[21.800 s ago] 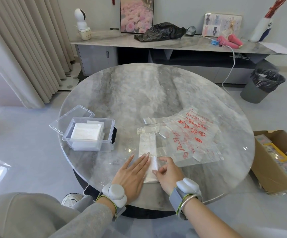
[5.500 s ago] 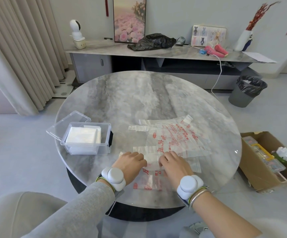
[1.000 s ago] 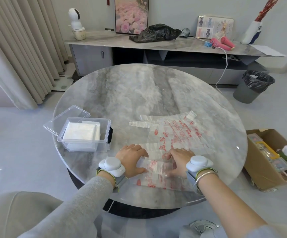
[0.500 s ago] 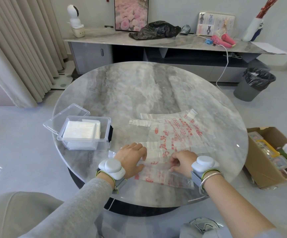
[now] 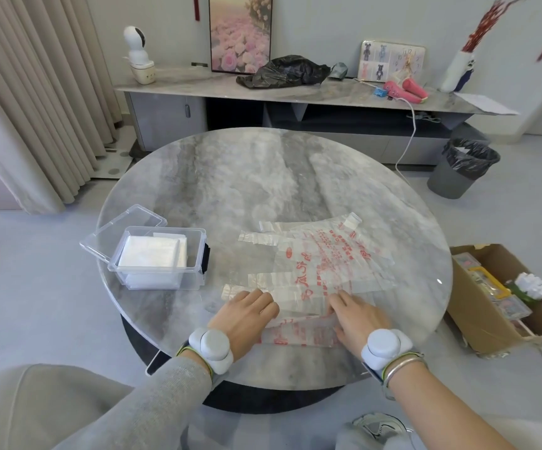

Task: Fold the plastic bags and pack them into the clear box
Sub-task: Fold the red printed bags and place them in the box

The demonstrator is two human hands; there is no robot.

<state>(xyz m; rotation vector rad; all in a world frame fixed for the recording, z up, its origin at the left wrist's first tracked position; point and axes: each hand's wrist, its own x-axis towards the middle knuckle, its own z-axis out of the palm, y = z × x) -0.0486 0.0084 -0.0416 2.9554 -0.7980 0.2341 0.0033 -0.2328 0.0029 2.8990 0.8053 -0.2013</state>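
A clear plastic bag with red print lies near the round table's front edge, folded lengthwise into a narrow band. My left hand presses on its left end with curled fingers. My right hand lies flat on its right part. Behind them a loose pile of the same red-printed bags is spread on the table. The clear box stands at the table's left, lid open to the left, holding a stack of folded white bags.
The grey marble table is round, with its edge just below my wrists. An open cardboard box sits on the floor at the right. A bin stands beyond it, and a long sideboard runs behind the table.
The near edge of the bag that I had lifted is now folded over and pressed down. My right hand has gone from pinching the edge to lying flat on it.
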